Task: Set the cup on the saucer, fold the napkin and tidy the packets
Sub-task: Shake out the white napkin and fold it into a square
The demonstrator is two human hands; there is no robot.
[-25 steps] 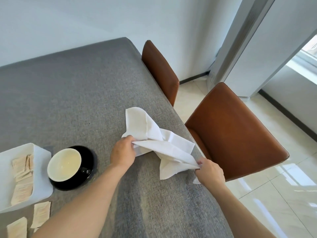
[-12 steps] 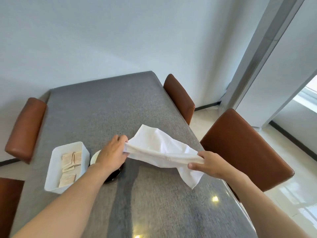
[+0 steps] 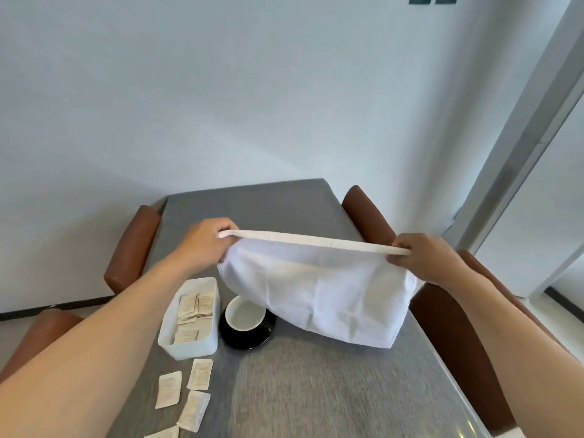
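- White napkin [image 3: 319, 289] held taut in the air above grey table [image 3: 316, 384], bottom edge hanging free near cup [image 3: 246, 316].
- Left hand [image 3: 207, 241] and right hand [image 3: 425, 256] each pinch a top corner.
- Cup sits on black saucer [image 3: 248, 338]; loose packets [image 3: 186, 393] lie near table's front-left edge.

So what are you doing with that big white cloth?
A person is holding the white napkin up above the grey table, with the left hand and right hand each gripping a top corner so it hangs stretched out, ready for folding. The white cup already sits on the black saucer. Some packets are in the white tray, but several loose packets lie on the table near it.
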